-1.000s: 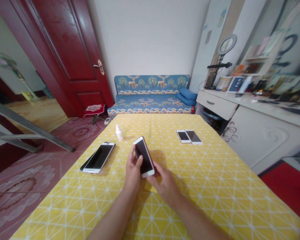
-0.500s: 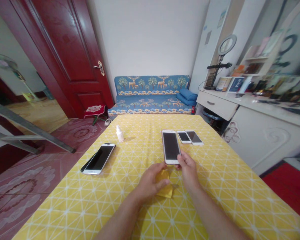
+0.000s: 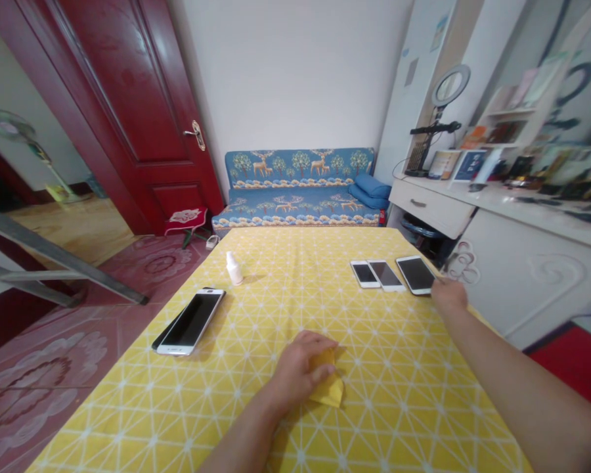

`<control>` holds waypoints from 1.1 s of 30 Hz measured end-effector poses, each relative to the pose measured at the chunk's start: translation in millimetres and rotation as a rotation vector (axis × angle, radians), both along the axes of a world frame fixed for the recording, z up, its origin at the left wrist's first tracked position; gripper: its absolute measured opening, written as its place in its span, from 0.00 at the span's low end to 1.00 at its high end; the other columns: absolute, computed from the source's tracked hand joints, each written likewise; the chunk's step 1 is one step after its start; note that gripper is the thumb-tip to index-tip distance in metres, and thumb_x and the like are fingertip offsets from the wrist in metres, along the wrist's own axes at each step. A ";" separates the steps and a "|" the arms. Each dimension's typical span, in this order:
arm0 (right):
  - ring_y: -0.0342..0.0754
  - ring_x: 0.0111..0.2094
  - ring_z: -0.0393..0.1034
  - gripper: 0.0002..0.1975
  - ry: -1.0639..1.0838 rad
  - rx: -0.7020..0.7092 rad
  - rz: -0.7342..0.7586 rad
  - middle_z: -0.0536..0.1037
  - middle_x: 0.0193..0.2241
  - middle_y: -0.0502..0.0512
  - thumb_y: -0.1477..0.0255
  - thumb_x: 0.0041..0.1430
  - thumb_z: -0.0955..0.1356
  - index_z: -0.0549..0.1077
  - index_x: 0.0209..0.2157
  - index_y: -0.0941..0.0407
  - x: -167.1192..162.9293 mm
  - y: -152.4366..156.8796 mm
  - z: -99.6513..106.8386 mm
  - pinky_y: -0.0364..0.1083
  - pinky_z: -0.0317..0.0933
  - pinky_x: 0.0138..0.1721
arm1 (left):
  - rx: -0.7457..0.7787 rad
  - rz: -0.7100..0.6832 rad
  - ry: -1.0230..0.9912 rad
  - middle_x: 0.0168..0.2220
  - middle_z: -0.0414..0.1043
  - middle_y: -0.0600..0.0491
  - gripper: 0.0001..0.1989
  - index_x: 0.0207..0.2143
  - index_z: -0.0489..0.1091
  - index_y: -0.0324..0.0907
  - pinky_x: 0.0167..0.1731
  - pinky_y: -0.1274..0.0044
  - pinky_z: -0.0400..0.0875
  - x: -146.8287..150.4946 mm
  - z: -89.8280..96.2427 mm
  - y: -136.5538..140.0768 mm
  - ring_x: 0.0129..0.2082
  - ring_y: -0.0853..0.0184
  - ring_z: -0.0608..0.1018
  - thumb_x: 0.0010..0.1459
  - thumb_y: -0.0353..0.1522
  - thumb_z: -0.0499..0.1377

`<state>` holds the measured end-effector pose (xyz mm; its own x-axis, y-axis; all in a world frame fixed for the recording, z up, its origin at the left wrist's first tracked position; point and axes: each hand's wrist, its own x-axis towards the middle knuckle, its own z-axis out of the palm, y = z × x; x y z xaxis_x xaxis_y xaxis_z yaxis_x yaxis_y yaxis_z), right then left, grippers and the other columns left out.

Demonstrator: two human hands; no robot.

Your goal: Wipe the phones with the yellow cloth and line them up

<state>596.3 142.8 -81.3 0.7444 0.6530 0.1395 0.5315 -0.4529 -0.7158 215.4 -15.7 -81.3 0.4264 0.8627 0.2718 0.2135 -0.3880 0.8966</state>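
My right hand (image 3: 450, 295) is closed on the near edge of a white-framed smartphone (image 3: 416, 274) at the table's right side, beside two smaller white phones (image 3: 365, 274) that lie side by side. My left hand (image 3: 301, 365) rests over the middle of the table, its fingers curled round a yellow cloth (image 3: 331, 389) that hangs out below the thumb. To the left, a large white phone (image 3: 192, 322) lies partly on top of a dark one (image 3: 163, 334). Behind these stands a small white bottle (image 3: 234, 269).
A yellow patterned tablecloth (image 3: 295, 289) covers the table. Beyond its far edge is a blue sofa (image 3: 295, 197). A white dresser (image 3: 522, 263) flanks the right side, and a grey metal frame (image 3: 59, 256) and a red stool (image 3: 186, 220) are at left.
My right hand has carried the phone from the table's middle to the right, beside the two smaller phones. My left hand has come off the phone and keeps the cloth.
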 end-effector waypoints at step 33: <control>0.53 0.48 0.68 0.23 -0.375 -0.077 1.253 0.67 0.54 0.61 0.82 0.57 0.58 0.67 0.53 0.57 -254.9 -180.9 -4.7 0.50 0.63 0.46 | -0.295 0.268 -0.264 0.42 0.76 0.45 0.26 0.54 0.68 0.37 0.42 0.72 0.70 -6.4 -12.3 9.6 0.40 0.62 0.76 0.58 0.43 0.57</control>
